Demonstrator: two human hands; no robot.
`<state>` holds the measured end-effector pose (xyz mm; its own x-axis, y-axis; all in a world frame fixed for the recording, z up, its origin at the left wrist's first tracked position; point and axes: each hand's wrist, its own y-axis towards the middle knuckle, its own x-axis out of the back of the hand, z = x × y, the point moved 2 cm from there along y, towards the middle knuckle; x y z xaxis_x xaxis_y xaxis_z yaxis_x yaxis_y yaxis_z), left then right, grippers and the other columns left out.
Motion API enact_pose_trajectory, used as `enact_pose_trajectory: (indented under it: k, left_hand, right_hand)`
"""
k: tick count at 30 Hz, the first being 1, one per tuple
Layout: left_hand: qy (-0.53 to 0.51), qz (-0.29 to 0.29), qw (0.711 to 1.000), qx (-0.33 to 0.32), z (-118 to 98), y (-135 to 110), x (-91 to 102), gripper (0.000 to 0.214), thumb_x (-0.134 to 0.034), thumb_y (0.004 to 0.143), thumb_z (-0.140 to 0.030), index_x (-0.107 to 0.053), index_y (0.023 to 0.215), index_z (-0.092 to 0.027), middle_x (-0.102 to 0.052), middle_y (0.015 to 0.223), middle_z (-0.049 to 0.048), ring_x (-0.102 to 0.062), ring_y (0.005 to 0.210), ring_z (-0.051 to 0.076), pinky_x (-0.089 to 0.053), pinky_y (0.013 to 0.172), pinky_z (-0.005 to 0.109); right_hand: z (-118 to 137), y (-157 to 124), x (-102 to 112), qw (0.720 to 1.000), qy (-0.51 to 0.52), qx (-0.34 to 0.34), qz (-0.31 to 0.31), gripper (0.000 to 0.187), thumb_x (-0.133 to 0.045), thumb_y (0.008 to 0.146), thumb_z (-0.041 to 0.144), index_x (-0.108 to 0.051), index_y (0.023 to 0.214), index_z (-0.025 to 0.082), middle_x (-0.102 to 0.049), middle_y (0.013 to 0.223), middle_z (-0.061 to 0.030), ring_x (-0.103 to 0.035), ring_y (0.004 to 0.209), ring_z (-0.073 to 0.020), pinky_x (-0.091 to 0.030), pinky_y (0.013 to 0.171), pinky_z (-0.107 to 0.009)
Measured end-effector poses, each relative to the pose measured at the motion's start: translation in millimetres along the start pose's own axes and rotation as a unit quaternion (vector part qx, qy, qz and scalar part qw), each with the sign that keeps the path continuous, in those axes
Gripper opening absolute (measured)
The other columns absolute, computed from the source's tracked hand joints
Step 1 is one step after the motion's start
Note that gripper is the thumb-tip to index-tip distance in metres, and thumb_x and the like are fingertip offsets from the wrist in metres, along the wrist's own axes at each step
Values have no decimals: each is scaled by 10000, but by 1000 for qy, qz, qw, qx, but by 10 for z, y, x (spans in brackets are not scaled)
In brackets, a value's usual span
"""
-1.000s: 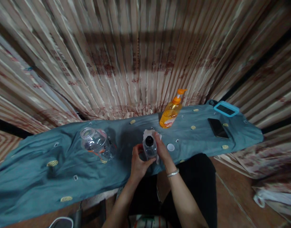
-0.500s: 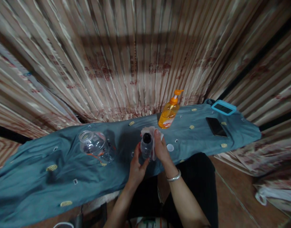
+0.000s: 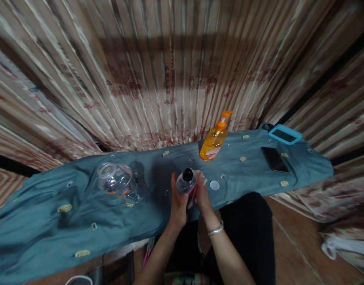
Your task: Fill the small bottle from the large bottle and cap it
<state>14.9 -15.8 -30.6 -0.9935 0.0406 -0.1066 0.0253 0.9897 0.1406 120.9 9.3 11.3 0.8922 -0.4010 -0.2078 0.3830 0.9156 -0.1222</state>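
Note:
Near the table's front edge, my left hand [image 3: 178, 202] is wrapped around the left side of a small clear bottle [image 3: 185, 184] with a black cap. The bottle stands nearly upright, and some pink shows on its lower right side. My right hand [image 3: 202, 194], with a silver bangle on the wrist, presses a crumpled white tissue [image 3: 195, 174] against the bottle's right side. Part of the tissue is hidden by my fingers. A round white lid [image 3: 214, 185] lies just right of my right hand.
A large clear plastic jar [image 3: 119, 180] is on the left of the cloth-covered table [image 3: 146, 221]. An orange pump bottle [image 3: 214, 140] stands behind my hands. On the right lie a black phone [image 3: 274, 159] and a blue-framed device [image 3: 284, 135]. A pleated curtain [image 3: 170, 79] hangs behind.
The bottle has come slightly lower and turned within my hands, now showing pink. My left hand has shifted up its side, and my right hand has moved lower with the tissue.

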Motion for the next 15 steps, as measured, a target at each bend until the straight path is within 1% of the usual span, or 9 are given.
enact_pose_trajectory:
  k: [2, 4, 7, 9, 12, 15]
  left_hand:
    - [-2, -8, 1000, -5, -9, 67, 28, 886, -495, 919, -745, -262, 1623, -259, -298, 1722, 109, -262, 1608, 296, -182, 1336, 471]
    - [-8, -1, 1000, -6, 8, 119, 49, 891, -448, 915, -782, -299, 1613, -248, -298, 1722, 114, -253, 1610, 304, -176, 1337, 472]
    - [-16, 9, 1000, -1, 51, 172, 69, 949, -414, 889, -833, -274, 1624, -249, -247, 1740, 120, -240, 1614, 309, -196, 1332, 466]
    - [-20, 15, 1000, 3, 62, 193, 71, 985, -423, 872, -851, -238, 1636, -257, -247, 1740, 119, -258, 1608, 311, -217, 1326, 466]
    - [-20, 18, 1000, -6, 37, 202, 63, 977, -448, 869, -844, -235, 1637, -280, -303, 1721, 104, -310, 1589, 311, -273, 1308, 468]
    - [-16, 20, 999, -27, 10, 192, 46, 921, -456, 891, -816, -247, 1634, -313, -362, 1695, 93, -386, 1552, 304, -345, 1273, 467]
  right_hand:
    - [53, -27, 12, 1000, -1, -7, 0, 445, -600, 965, 526, -634, 1244, 182, -658, 1271, -94, -650, 1138, -227, -540, 996, -481]
    - [138, -52, 19, 1000, -5, -8, 3, 449, -594, 965, 538, -638, 1236, 183, -662, 1265, -92, -652, 1135, -227, -541, 996, -479]
    - [270, -88, 27, 1000, -17, 2, 16, 437, -592, 967, 535, -643, 1231, 191, -662, 1267, -90, -654, 1125, -221, -547, 986, -465]
    - [327, -109, 41, 999, -27, 10, 27, 414, -598, 968, 521, -646, 1227, 201, -660, 1274, -86, -653, 1115, -216, -554, 973, -447]
    - [348, -118, 79, 998, -37, 15, 39, 392, -606, 967, 504, -648, 1228, 214, -655, 1284, -82, -652, 1107, -211, -558, 962, -432]
    - [295, -80, 112, 999, -29, 12, 43, 397, -597, 971, 508, -646, 1232, 212, -649, 1299, -89, -646, 1131, -215, -550, 983, -446]
